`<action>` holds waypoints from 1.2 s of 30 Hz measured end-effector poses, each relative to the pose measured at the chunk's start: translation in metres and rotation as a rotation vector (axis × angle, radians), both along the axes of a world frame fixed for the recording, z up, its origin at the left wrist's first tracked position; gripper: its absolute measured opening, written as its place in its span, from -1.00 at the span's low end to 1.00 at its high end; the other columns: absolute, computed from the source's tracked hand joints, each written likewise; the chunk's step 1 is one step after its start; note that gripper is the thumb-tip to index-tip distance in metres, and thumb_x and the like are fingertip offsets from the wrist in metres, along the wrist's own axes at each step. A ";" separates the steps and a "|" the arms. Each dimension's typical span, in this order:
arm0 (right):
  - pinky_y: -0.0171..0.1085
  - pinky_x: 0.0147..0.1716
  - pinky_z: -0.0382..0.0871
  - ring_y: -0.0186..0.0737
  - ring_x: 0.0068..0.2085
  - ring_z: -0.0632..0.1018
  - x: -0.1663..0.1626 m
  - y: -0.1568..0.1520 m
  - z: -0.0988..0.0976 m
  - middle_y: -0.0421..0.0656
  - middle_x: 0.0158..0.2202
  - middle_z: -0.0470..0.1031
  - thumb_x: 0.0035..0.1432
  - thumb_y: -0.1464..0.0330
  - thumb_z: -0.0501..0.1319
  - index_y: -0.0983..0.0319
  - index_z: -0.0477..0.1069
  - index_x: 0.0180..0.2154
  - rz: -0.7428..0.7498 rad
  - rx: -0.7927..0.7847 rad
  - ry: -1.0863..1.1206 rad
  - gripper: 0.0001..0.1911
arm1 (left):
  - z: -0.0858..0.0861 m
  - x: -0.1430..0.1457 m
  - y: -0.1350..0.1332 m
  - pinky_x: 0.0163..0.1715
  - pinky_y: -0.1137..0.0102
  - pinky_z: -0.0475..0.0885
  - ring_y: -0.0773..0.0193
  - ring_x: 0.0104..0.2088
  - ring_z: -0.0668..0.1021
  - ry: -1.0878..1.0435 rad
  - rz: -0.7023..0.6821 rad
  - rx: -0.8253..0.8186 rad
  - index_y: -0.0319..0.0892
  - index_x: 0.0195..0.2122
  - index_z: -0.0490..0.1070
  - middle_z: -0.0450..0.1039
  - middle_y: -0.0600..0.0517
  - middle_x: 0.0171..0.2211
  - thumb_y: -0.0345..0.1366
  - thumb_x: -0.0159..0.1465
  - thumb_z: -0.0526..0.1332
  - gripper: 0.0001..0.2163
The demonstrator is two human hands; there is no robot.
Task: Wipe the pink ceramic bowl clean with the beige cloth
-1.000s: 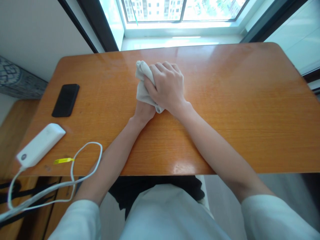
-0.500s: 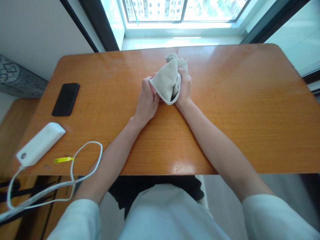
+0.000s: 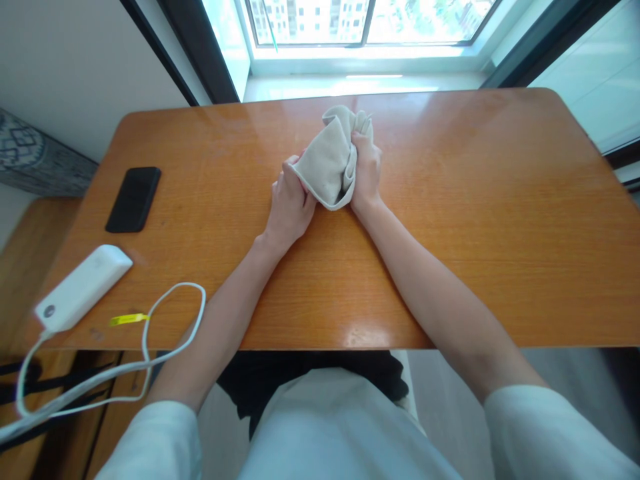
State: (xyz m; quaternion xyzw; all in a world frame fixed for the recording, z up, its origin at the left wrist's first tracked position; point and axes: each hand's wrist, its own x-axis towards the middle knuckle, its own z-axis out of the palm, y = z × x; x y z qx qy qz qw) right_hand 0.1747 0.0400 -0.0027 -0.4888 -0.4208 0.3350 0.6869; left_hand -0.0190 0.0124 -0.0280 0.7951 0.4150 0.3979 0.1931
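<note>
A crumpled beige cloth [image 3: 327,159] is held above the far middle of the orange wooden table [image 3: 450,220]. My left hand [image 3: 287,203] grips its lower left corner. My right hand [image 3: 366,172] clutches its bunched right side. Both hands sit close together, with the cloth stretched between them and its top folds rising past my right fingers.
A black phone [image 3: 133,199] lies flat at the table's left. A white power bank [image 3: 83,287] with a white cable [image 3: 170,333] and a yellow tag [image 3: 127,320] sits at the near left corner. A window sill runs behind the table.
A second ago my right hand lay over the balled cloth and my left hand. The hands have parted and spread the cloth between them; since half a second ago they shifted slightly left.
</note>
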 end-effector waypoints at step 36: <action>-0.11 -0.08 0.60 -0.02 -0.12 0.56 0.005 -0.018 0.048 -0.18 -0.40 0.36 0.53 -0.15 0.23 0.04 0.23 -0.43 0.046 -0.055 -0.360 -0.42 | 0.005 0.011 0.000 0.62 -0.23 0.19 -0.27 0.49 0.48 0.195 -0.021 -0.053 -0.08 0.32 0.52 0.53 -0.31 0.45 0.02 0.64 0.09 -0.57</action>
